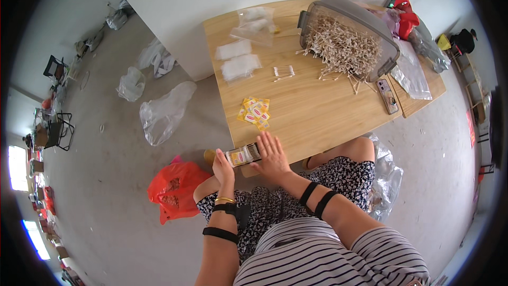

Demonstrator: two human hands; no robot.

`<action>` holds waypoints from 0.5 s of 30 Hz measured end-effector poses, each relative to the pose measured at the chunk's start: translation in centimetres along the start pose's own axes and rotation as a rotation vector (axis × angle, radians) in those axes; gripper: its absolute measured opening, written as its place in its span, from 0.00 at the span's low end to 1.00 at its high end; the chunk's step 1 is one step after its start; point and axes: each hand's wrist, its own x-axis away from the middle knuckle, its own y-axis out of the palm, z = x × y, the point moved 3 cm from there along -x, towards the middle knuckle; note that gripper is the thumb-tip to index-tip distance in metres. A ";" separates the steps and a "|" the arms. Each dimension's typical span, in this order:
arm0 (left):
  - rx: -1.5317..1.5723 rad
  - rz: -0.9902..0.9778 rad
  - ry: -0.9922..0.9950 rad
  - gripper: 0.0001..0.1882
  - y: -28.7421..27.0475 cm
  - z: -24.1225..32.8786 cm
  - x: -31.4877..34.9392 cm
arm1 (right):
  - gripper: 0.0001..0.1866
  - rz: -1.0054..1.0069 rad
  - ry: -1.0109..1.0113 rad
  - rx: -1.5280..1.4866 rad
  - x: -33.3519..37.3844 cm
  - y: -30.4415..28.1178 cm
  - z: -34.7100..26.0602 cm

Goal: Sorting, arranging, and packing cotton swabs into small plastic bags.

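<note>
At the near left corner of the table (312, 127), my left hand (222, 168) is closed around one end of a small clear pack of cotton swabs (243, 154). A yellow and white card shows among the swabs. My right hand (273, 156) lies flat, fingers stretched, against the pack's right end. Just beyond my hands sits a loose pile of yellow and white cards (255, 112). Farther back is a short row of loose cotton swabs (284, 72). A grey-rimmed clear bin (389, 47), tipped toward me, spills a large heap of cotton swabs (341, 45) onto the table.
Stacks of clear plastic bags (241, 67) lie at the table's back left. A phone (388, 96) rests near the right edge, beside a plastic sheet (415, 74). On the floor are a red plastic bag (177, 185) and a clear bag (166, 114).
</note>
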 end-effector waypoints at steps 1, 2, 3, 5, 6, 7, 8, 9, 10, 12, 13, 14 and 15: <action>-0.015 0.003 0.000 0.30 -0.5 -0.2 -0.2 | 0.49 -0.015 0.025 -0.029 0.1 -0.1 0.8; -0.014 0.003 -0.002 0.30 -0.9 -0.5 -0.5 | 0.49 -0.017 0.024 -0.027 0.1 -0.1 0.9; -0.098 -0.046 0.036 0.29 -1.2 -0.7 -0.9 | 0.50 -0.023 -0.011 0.011 0.0 -0.1 0.7; -0.180 -0.093 0.073 0.28 -1.2 -1.2 -1.1 | 0.50 -0.063 -0.073 0.129 -0.3 0.2 -0.1; -0.151 -0.106 0.104 0.27 -0.9 -1.0 -1.0 | 0.50 -0.064 -0.071 0.133 -0.5 0.3 -0.8; -0.122 -0.118 0.135 0.25 -0.6 -0.8 -1.0 | 0.51 -0.086 -0.092 0.133 -0.7 0.5 -1.7; -0.119 -0.119 0.135 0.25 -0.3 -0.7 -0.9 | 0.51 -0.107 -0.114 0.134 -0.7 0.5 -2.2; -0.085 -0.135 0.121 0.25 -0.1 -0.7 -0.9 | 0.51 -0.106 -0.114 0.136 -0.7 0.5 -2.4; -0.051 -0.151 0.108 0.24 0.1 -0.7 -0.9 | 0.51 -0.091 -0.122 0.116 -0.8 0.4 -2.5; -0.061 -0.135 0.118 0.24 0.4 -0.8 -0.9 | 0.50 -0.071 -0.127 0.105 -0.9 0.3 -2.4; -0.075 -0.121 0.127 0.24 0.6 -0.9 -0.8 | 0.50 -0.072 -0.131 0.102 -1.0 0.4 -2.4; -0.064 -0.122 0.134 0.24 0.7 -1.0 -0.8 | 0.50 -0.073 -0.133 0.101 -1.1 0.3 -2.3; -0.069 -0.121 0.129 0.24 0.7 -1.4 -0.8 | 0.50 -0.067 -0.127 0.111 -1.0 0.3 -2.5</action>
